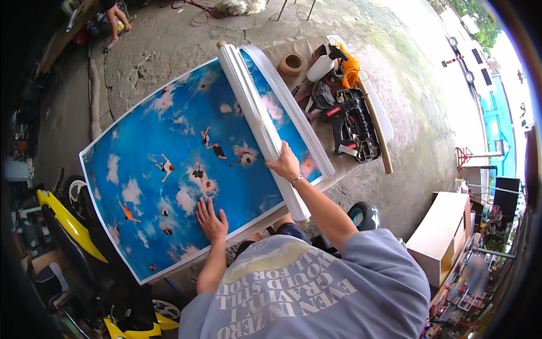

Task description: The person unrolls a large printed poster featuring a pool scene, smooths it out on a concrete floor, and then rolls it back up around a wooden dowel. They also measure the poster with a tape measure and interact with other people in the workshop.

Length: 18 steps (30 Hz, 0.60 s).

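Note:
A large printed poster (169, 144) of swimmers in blue water, with a white border, lies spread out in front of me. My left hand (213, 222) rests flat on its near edge, fingers apart. Across the poster runs a long roll of clear or whitish film (258, 114), with a brown core end poking out at the far side. My right hand (287, 163) clasps the near half of this roll, thumb on its left side. Right of the roll, a loose whitish strip of sheet (292, 114) lies along the poster's right border. Beneath the roll, part of the print is hidden.
Beyond the poster's right edge lie a tape roll (291, 63), a white spray bottle (321, 68), orange cord (350, 70), an open black tool case (358, 127) and a long tube (377, 127). A yellow motorcycle (70, 224) stands left. A person's legs (114, 21) show far left.

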Available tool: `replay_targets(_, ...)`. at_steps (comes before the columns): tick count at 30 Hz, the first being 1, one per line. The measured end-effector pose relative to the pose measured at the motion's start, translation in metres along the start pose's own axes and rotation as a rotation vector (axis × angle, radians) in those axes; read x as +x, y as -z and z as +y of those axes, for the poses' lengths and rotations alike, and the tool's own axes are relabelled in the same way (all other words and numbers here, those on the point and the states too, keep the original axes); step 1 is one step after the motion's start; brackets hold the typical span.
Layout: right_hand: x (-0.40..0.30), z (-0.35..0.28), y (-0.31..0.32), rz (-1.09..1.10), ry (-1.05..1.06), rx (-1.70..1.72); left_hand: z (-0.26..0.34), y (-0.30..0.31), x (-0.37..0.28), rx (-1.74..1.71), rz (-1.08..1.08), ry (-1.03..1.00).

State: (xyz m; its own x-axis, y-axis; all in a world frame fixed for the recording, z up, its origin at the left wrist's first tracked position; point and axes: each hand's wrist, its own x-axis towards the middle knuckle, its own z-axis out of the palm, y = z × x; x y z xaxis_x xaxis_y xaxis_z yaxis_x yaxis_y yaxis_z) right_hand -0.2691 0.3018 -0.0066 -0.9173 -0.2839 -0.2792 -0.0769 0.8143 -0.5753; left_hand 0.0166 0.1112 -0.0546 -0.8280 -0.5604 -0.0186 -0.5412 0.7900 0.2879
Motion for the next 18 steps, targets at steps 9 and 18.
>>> replay_targets(9,-0.055,-0.005,-0.019,-0.118,-0.008,0.154,0.004,-0.002,-0.001,0.054,0.017,-0.008)
replay_targets(18,-0.048,-0.073,-0.065,-0.07,0.183,-0.006,0.004,0.0,0.001,0.066,-0.05,0.015)
